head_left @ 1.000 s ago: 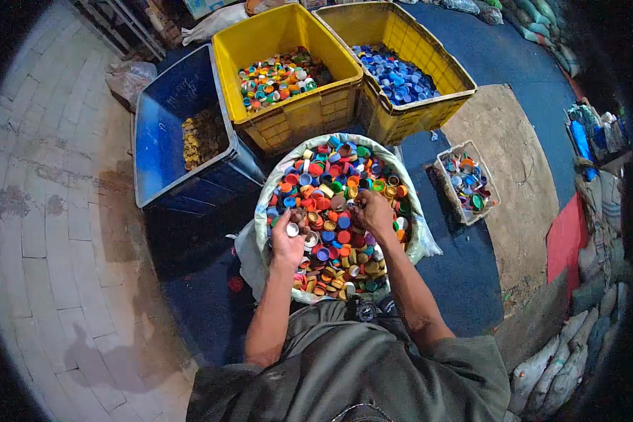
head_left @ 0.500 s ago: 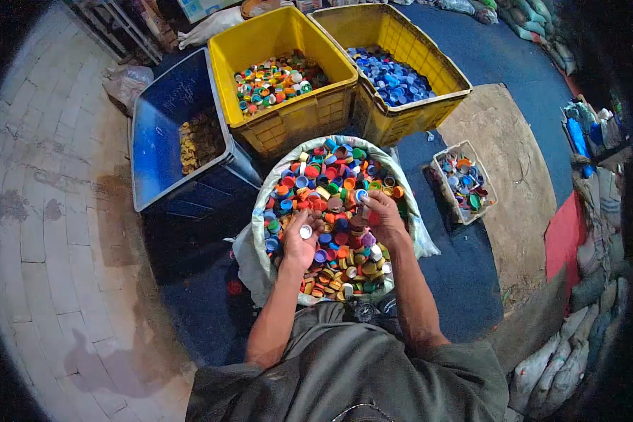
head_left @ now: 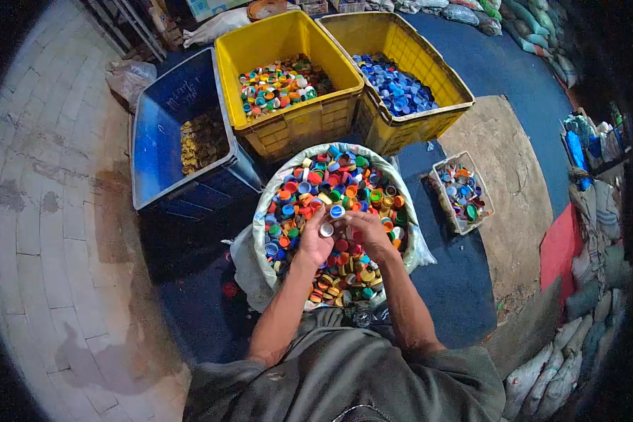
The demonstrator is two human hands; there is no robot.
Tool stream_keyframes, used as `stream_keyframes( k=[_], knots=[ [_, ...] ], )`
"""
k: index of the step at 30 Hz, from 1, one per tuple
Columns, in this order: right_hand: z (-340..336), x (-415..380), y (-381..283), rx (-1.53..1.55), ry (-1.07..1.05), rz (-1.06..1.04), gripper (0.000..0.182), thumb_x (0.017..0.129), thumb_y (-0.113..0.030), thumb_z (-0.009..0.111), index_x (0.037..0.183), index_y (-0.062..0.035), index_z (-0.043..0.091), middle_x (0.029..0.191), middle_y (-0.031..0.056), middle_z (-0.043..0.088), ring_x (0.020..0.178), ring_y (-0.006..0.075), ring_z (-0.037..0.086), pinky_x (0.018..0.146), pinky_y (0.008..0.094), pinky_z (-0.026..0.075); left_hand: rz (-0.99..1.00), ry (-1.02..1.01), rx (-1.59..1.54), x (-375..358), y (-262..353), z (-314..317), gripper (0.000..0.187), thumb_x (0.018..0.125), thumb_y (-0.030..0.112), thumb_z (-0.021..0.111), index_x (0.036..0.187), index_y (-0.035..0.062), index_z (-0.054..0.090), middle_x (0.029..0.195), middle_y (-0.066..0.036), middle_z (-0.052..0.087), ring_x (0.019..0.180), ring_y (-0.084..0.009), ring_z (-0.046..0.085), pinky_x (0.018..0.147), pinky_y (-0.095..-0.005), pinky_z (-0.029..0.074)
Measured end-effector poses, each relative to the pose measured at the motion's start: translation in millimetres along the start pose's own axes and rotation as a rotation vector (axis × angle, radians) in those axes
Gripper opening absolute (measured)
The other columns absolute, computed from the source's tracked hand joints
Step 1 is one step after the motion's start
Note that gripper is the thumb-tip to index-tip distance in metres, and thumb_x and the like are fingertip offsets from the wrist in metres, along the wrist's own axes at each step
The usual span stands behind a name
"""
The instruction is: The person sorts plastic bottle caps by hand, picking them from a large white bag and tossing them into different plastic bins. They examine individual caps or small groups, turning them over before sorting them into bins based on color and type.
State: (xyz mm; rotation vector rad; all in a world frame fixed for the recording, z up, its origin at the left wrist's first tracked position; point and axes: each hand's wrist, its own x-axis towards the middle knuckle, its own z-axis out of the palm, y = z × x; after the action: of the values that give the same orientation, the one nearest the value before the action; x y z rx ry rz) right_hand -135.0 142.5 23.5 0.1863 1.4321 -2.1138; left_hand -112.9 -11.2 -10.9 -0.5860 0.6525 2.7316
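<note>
A large white sack (head_left: 261,224) stands open before me, heaped with plastic bottle caps (head_left: 344,184) in many colours. Over the heap, my left hand (head_left: 314,245) is closed around a white cap (head_left: 326,230) at its fingers. My right hand (head_left: 371,233) pinches a blue-and-white cap (head_left: 337,212) at its fingertips. That cap sits between the two hands, right at the left fingertips. Brown and olive caps lie at the near side of the heap, below my wrists.
Behind the sack stand a blue bin (head_left: 155,151) with yellowish caps, a yellow bin (head_left: 288,119) with mixed caps and another yellow bin (head_left: 429,56) with blue caps. A small white crate (head_left: 441,184) of caps sits right. Filled bags (head_left: 541,373) line the right side.
My right hand has moved left with the blue-and-white cap, and my left hand has shifted right, so the two are now close together. The camera view has moved slightly.
</note>
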Motion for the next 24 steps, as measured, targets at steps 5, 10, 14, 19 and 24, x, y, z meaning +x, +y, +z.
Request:
stream_keyframes(
  k=[5,10,14,19,24],
  knots=[
    [-8.2,13.2,13.0,-0.062,-0.02,0.008,0.017,0.091,-0.013,0.059,0.099,-0.0011,0.068,0.088,0.0011,0.067,0.071,0.0083,0.06,0.064,0.0219,0.046,0.156,0.029,0.199,12.4,-1.1,0.0,0.03,0.092,0.03,0.057,0.105,0.0038,0.064,0.1,-0.007,0.067,0.092,-0.0189,0.062,0.084,-0.0336,0.048],
    [8.5,4.1,-11.9,0.254,0.067,0.028,0.042,0.097,-0.031,0.046,0.115,0.006,0.058,0.098,0.0087,0.066,0.083,0.0165,0.063,0.075,0.0272,0.049,0.085,-0.084,-0.095,13.7,6.9,-4.1,0.025,0.095,0.022,0.051,0.105,0.0007,0.06,0.1,-0.014,0.066,0.098,-0.0251,0.064,0.083,-0.0404,0.053],
    [8.8,11.1,-13.4,0.525,0.115,0.081,0.053,0.096,-0.043,0.044,0.113,0.006,0.052,0.104,0.0136,0.063,0.09,0.0239,0.063,0.077,0.0366,0.051,0.104,-0.02,-0.191,8.8,23.2,3.3,0.028,0.096,0.025,0.05,0.104,0.0002,0.059,0.099,-0.014,0.066,0.097,-0.0267,0.064,0.09,-0.0415,0.053],
    [7.4,59.6,-11.3,0.793,0.128,0.037,0.047,0.096,-0.04,0.043,0.103,0.0042,0.054,0.096,0.0169,0.061,0.088,0.0288,0.061,0.076,0.0429,0.051,0.213,-0.009,-0.252,32.3,63.0,15.2,0.036,0.091,0.032,0.056,0.105,-0.0017,0.055,0.095,-0.014,0.064,0.093,-0.03,0.062,0.089,-0.045,0.051],
    [64.0,130.0,-134.8,0.794,-0.081,-0.101,0.062,0.09,-0.037,0.05,0.126,0.0113,0.036,0.116,0.0271,0.052,0.097,0.038,0.056,0.095,0.0482,0.044,0.372,-0.166,-0.241,79.8,195.2,94.6,0.076,0.078,0.056,0.063,0.125,0.0001,0.042,0.122,-0.024,0.044,0.114,-0.034,0.043,0.103,-0.0543,0.03]
  ],
)
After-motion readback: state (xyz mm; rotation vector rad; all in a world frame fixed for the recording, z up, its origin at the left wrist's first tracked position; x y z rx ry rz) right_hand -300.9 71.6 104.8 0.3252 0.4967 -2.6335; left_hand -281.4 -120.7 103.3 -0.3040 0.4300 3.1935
